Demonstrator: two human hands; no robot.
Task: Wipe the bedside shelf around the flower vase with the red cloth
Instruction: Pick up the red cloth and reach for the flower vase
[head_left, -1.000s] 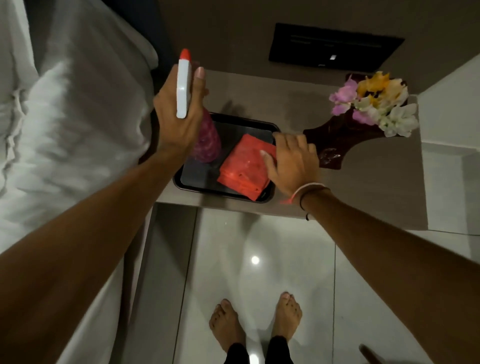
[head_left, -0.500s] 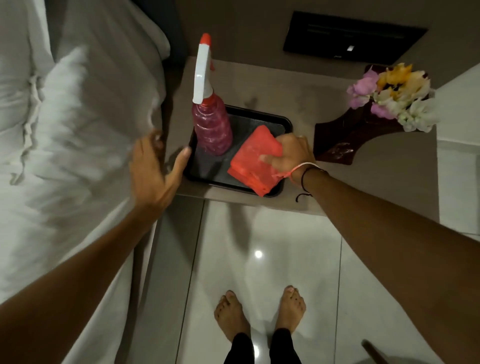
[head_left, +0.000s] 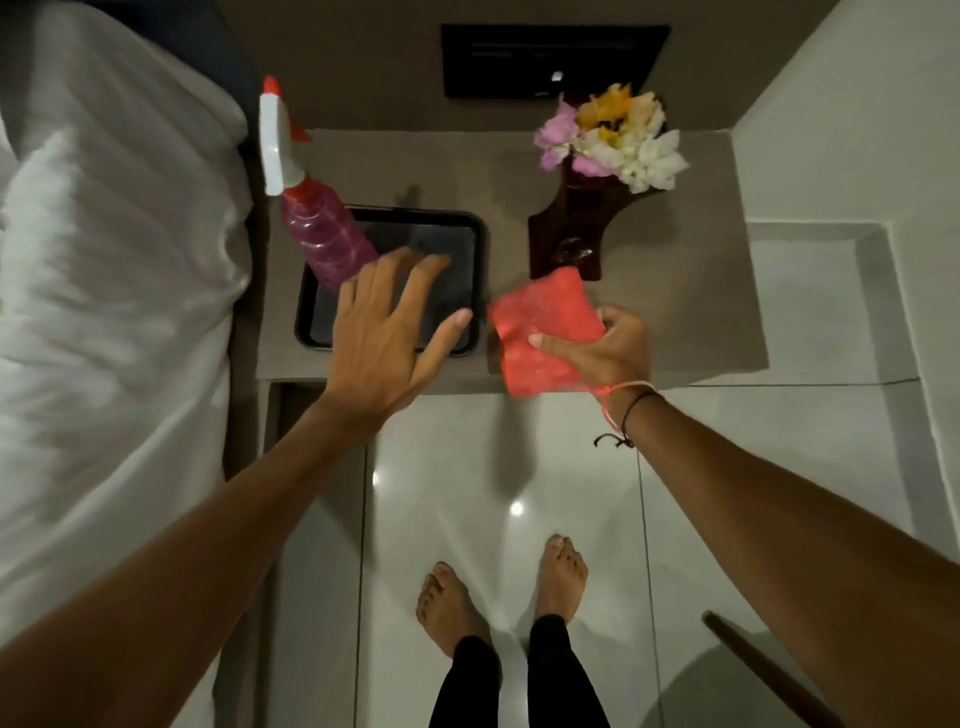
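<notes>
One spray bottle (head_left: 322, 228), pink, stood at left end of one black tray (head_left: 470, 291). Your left hand (head_left: 387, 332) hovered over tray, fingers spread wide, holding nothing. One red cloth (head_left: 540, 332), folded flat, square, slightly blurred, sat pinched in your right hand (head_left: 608, 353) above bedside shelf (head_left: 685, 291) front edge, just before one flower vase (head_left: 576, 234), dark, glossy.

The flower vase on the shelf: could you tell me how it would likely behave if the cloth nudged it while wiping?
The flower vase looks tall and dark, with the flowers bunched on top, so it may be top-heavy and apt to tip. Its glossy surface suggests it could be slippery and breakable.
</notes>
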